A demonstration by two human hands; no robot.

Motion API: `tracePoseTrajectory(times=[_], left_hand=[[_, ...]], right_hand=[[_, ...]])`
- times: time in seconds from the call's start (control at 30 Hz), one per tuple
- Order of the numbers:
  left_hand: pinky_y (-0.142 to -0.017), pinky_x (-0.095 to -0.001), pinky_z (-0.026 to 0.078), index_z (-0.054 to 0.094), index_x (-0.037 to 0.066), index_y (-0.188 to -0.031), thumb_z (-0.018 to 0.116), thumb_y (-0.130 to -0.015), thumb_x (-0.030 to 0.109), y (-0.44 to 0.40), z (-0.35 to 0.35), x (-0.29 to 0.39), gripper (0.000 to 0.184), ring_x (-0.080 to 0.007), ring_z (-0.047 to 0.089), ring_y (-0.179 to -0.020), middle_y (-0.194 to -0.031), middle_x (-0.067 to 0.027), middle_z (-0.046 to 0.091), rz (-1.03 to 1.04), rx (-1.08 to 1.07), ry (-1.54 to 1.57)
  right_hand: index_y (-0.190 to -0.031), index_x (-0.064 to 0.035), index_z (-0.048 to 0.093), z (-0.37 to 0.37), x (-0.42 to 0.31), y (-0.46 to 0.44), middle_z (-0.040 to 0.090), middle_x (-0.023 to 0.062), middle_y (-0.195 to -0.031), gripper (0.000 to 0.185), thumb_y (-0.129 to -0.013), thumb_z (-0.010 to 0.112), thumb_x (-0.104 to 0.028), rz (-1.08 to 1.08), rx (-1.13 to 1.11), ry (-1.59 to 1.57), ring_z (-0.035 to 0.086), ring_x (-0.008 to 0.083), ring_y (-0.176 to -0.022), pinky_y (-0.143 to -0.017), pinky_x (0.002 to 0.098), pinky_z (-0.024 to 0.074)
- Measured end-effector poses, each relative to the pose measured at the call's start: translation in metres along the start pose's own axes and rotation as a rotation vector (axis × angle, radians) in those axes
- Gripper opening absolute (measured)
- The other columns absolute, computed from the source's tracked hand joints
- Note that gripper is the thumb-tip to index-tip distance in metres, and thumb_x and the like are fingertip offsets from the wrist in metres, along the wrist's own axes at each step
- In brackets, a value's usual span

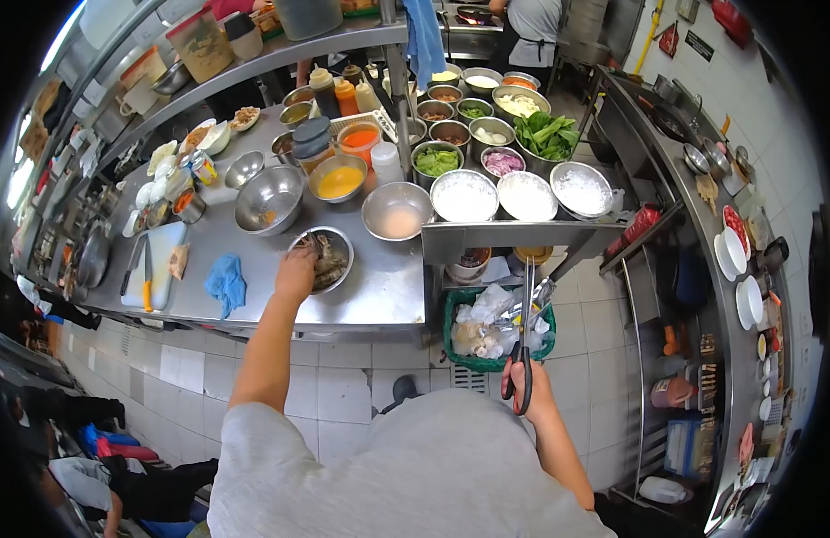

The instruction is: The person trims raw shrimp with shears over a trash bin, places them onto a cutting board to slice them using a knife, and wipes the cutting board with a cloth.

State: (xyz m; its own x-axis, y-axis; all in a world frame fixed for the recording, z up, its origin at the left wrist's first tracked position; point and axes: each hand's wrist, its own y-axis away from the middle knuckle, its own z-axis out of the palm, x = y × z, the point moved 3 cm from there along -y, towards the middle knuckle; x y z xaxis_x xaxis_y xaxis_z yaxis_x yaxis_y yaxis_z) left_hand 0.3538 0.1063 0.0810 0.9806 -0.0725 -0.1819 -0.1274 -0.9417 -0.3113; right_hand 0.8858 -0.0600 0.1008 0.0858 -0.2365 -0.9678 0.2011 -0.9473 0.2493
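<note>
My left hand (296, 274) reaches over the near left rim of a steel bowl (345, 280) holding what look like raw, unpeeled prawns (329, 266). Its fingers are curled onto a prawn inside, and the fingertips are partly hidden. In my right hand (538, 392) is a pair of scissors (527, 318) with black and red handles, the long blades pointing up and away from me. Behind the blades, lower down, a green basket (454, 354) holds plastic bags and scraps.
Left of the bowl lie a blue cloth (225, 285) and a white cutting board (164, 260) with a yellow-handled knife (148, 278). Steel bowls (270, 199) and containers of ingredients (502, 161) stand behind. A shelf unit (652, 305) runs along the right. Other people (533, 31) are nearby.
</note>
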Motion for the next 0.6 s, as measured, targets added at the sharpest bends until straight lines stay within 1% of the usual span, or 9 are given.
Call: tracePoseTrajectory(times=[0.07,0.1,0.13,0.23,0.37,0.47,0.5,0.53,0.6], left_hand=[[-0.104,-0.0484,0.051,0.072,0.011,-0.127,0.070,-0.089,0.017,-0.009,-0.007,0.000,0.039,-0.0416,0.064,-0.122,-0.133,-0.0177,0.068,-0.134,-0.353,0.311],[-0.104,-0.0484,0.051,0.072,0.011,-0.127,0.070,-0.089,0.017,-0.013,-0.018,0.002,0.039,-0.0416,0.064,-0.122,-0.133,-0.0177,0.068,-0.112,-0.358,0.309],[-0.102,-0.0490,0.053,0.071,0.007,-0.126,0.070,-0.089,0.017,-0.020,-0.033,0.002,0.039,-0.0418,0.066,-0.117,-0.127,-0.0197,0.070,-0.116,-0.300,0.322],[-0.098,-0.0489,0.054,0.071,0.001,-0.123,0.070,-0.089,0.018,-0.052,-0.080,0.034,0.038,-0.0426,0.069,-0.109,-0.117,-0.0231,0.073,-0.065,-0.301,0.325],[-0.090,-0.0455,0.056,0.073,-0.005,-0.116,0.072,-0.088,0.019,-0.093,-0.135,0.129,0.037,-0.0405,0.073,-0.100,-0.108,-0.0258,0.075,0.031,-0.503,0.487],[-0.084,-0.0420,0.056,0.073,-0.005,-0.117,0.073,-0.087,0.019,-0.119,-0.144,0.219,0.039,-0.0352,0.074,-0.089,-0.101,-0.0242,0.075,0.143,-0.513,0.724],[-0.081,-0.0392,0.056,0.072,-0.003,-0.122,0.075,-0.089,0.020,-0.130,-0.117,0.238,0.040,-0.0259,0.072,-0.085,-0.097,-0.0194,0.076,0.236,-0.429,0.800],[-0.081,-0.0392,0.056,0.072,-0.003,-0.122,0.075,-0.089,0.020,-0.137,-0.120,0.265,0.040,-0.0259,0.072,-0.085,-0.097,-0.0194,0.076,0.275,-0.435,0.805],[-0.073,-0.0285,0.053,0.068,-0.002,-0.131,0.074,-0.097,0.015,-0.142,-0.127,0.324,0.039,-0.0100,0.067,-0.078,-0.093,-0.0072,0.077,0.245,-0.370,1.080]], right_hand=[[-0.094,-0.0045,0.058,-0.003,0.004,0.000,0.058,0.0043,-0.076,0.065,-0.102,0.053,-0.069,-0.060,0.027,0.016,0.061,0.0154,-0.065,-0.058,0.0298,0.0479],[-0.093,-0.0055,0.059,-0.004,0.000,0.002,0.060,0.0035,-0.075,0.051,-0.103,0.063,-0.055,-0.034,0.034,-0.070,0.061,0.0136,-0.065,-0.055,0.0285,0.0471],[-0.093,-0.0055,0.059,-0.006,-0.011,0.005,0.060,0.0035,-0.075,0.051,-0.103,0.063,-0.055,-0.030,0.063,-0.081,0.061,0.0136,-0.065,-0.055,0.0285,0.0471],[-0.095,-0.0058,0.064,-0.015,-0.021,0.011,0.061,-0.0019,-0.069,0.030,-0.090,0.086,-0.025,0.281,0.164,-0.043,0.060,0.0087,-0.063,-0.054,0.0256,0.0464],[-0.096,-0.0061,0.065,-0.032,-0.002,0.014,0.064,0.0001,-0.074,0.030,-0.089,0.087,-0.026,0.200,0.239,-0.146,0.062,0.0098,-0.066,-0.058,0.0258,0.0490],[-0.103,-0.0071,0.065,-0.039,-0.001,0.027,0.065,0.0017,-0.084,0.040,-0.092,0.085,-0.040,0.163,0.104,-0.271,0.064,0.0106,-0.074,-0.063,0.0260,0.0506],[-0.106,-0.0077,0.064,-0.040,-0.009,0.036,0.065,0.0020,-0.090,0.047,-0.093,0.080,-0.050,0.162,0.003,-0.311,0.064,0.0109,-0.080,-0.065,0.0266,0.0511],[-0.109,-0.0082,0.062,-0.042,-0.014,0.042,0.064,0.0023,-0.095,0.056,-0.094,0.076,-0.060,0.158,-0.102,-0.347,0.065,0.0112,-0.085,-0.068,0.0272,0.0517],[-0.111,-0.0089,0.060,-0.041,0.004,0.048,0.062,0.0019,-0.097,0.061,-0.094,0.070,-0.067,0.107,-0.142,-0.372,0.064,0.0113,-0.089,-0.071,0.0277,0.0520]])
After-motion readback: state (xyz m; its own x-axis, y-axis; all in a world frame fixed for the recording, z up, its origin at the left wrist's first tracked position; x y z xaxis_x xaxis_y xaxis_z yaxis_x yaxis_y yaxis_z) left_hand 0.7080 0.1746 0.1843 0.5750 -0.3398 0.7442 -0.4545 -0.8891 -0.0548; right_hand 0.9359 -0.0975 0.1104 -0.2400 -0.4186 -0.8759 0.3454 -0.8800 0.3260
